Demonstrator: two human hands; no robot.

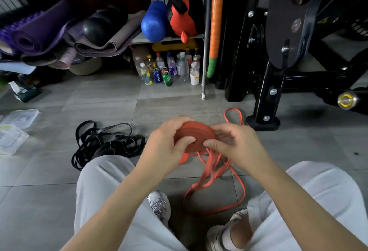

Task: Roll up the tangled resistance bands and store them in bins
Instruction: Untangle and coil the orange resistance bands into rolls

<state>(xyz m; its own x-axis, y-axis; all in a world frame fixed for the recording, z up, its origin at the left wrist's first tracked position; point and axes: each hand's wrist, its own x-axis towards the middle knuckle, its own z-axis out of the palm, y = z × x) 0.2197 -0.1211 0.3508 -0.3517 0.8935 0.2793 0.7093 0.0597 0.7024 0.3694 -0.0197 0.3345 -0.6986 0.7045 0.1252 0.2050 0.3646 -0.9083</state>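
Note:
A thick roll of orange resistance band (196, 133) is held between both hands above the floor. My left hand (165, 147) grips its left side with the thumb pressed on the face. My right hand (233, 145) pinches its right edge. The unrolled orange band (213, 173) hangs down from the roll and loops on the tiles between my legs, with another loop (233, 115) lying beyond my right hand. A tangled heap of black resistance bands (105, 143) lies on the floor to the left. Clear plastic bins (14, 129) sit at the far left.
A black exercise machine frame (266, 83) stands at the right. Several bottles and cans (169, 69) crowd under a shelf with a blue roller (154, 21) and rolled mats (39, 29). My knees in grey trousers and white shoes (159, 205) fill the foreground.

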